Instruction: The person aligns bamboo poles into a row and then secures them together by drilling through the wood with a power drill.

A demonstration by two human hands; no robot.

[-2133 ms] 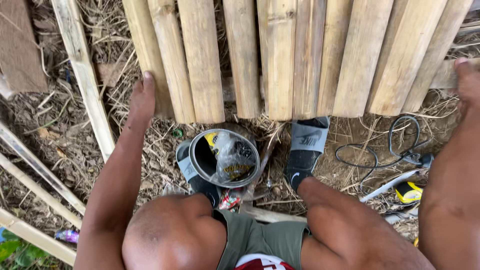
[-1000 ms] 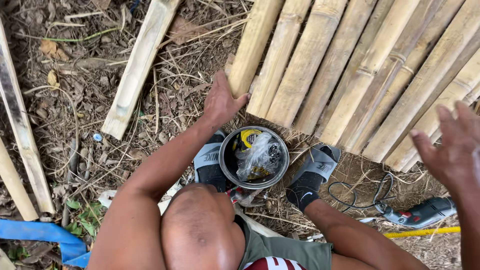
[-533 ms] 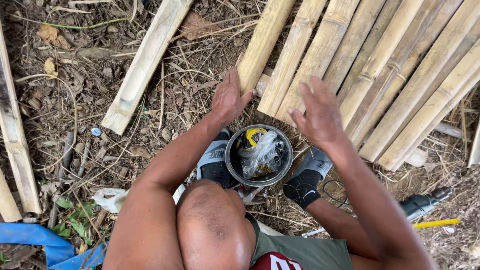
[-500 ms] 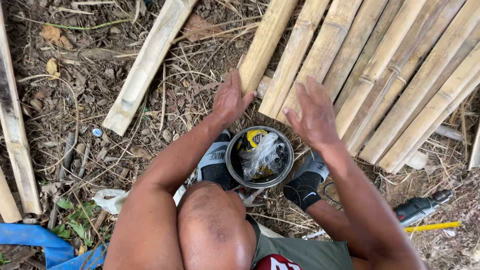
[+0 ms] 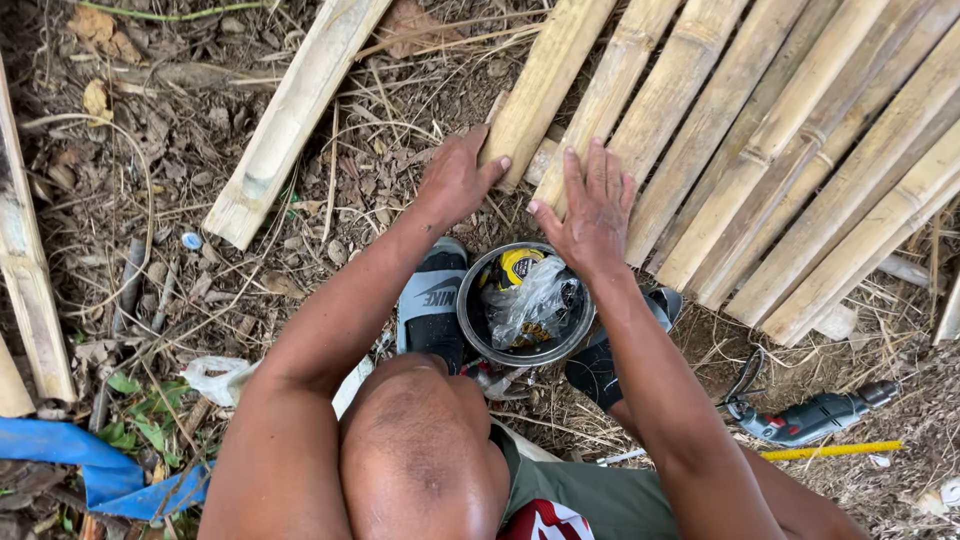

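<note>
A panel of split bamboo slats (image 5: 760,170) lies slanted across the upper right on ground strewn with dry grass. My left hand (image 5: 455,182) curls around the lower end of the panel's leftmost slat (image 5: 545,85), thumb on top. My right hand (image 5: 592,212) lies flat on the end of the slat beside it (image 5: 625,95), fingers spread, holding nothing. Just below both hands, between my feet, stands a round metal bowl (image 5: 478,335) with a yellow tape measure (image 5: 520,268) and a crumpled clear plastic bag (image 5: 535,305) in it.
A loose bamboo slat (image 5: 298,112) lies at the upper left and another (image 5: 25,262) along the left edge. A power drill (image 5: 815,415), its cord and a yellow rod (image 5: 830,450) lie at the lower right. Blue sheeting (image 5: 90,472) sits at the lower left. My grey slipper (image 5: 432,305) flanks the bowl.
My right hand has swung in from the far right and settled flat on the slat next to my left hand. The left hand has kept its hold on the slat end.
</note>
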